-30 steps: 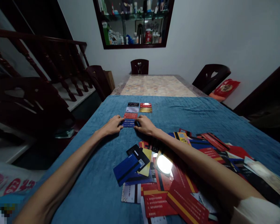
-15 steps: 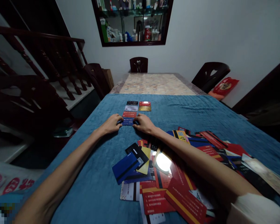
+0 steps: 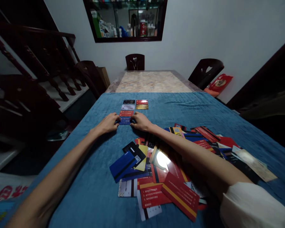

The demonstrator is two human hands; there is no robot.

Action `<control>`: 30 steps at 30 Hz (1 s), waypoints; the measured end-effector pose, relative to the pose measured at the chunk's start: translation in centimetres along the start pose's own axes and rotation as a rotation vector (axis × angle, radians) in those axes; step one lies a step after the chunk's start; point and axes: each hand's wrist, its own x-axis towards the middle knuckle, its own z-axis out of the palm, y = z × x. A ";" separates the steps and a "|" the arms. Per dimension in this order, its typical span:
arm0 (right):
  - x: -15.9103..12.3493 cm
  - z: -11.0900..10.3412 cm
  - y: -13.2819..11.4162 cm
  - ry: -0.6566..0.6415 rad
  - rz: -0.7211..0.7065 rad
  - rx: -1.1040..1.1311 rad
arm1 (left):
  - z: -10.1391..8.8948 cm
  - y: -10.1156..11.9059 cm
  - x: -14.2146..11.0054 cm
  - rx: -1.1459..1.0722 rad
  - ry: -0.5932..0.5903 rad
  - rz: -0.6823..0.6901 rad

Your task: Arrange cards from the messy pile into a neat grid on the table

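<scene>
My left hand (image 3: 109, 123) presses its curled fingers against the left end of a blue card (image 3: 125, 121) lying flat on the blue cloth. From the other side, my right hand (image 3: 142, 122) pinches the same card's right end. Directly above it lies an orange-red card (image 3: 126, 113), close to my fingertips. Further up that column are a silver card (image 3: 127, 107) and a black card (image 3: 129, 102). Beside those two, a red card (image 3: 142, 102) sits above a gold card (image 3: 142, 107). My fingers hide both ends of the blue card.
A loose pile of overlapping cards (image 3: 154, 193) spreads under and around my right forearm. The blue cloth (image 3: 85, 177) covers the near part of the table; its marbled far end (image 3: 152, 80) is bare. Dark wooden chairs (image 3: 135, 62) stand around it.
The view has shifted, so everything sits slightly further left and higher. Both hands stay at the ends of the blue card, which keeps its place below the orange-red one.
</scene>
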 end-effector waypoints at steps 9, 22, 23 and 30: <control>-1.4 -2.9 1.9 -0.009 -0.082 0.045 | -0.4 0.6 0.1 0.050 -0.012 0.016; -8.5 -7.7 5.5 0.075 -0.093 -0.017 | -2.2 5.9 0.4 -0.037 0.101 0.125; -8.9 -7.9 5.6 0.079 -0.091 -0.022 | -2.3 6.5 0.4 -0.050 0.094 0.142; -10.1 -8.3 5.6 0.034 -0.098 -0.025 | -2.7 11.6 0.7 -0.100 -0.008 0.228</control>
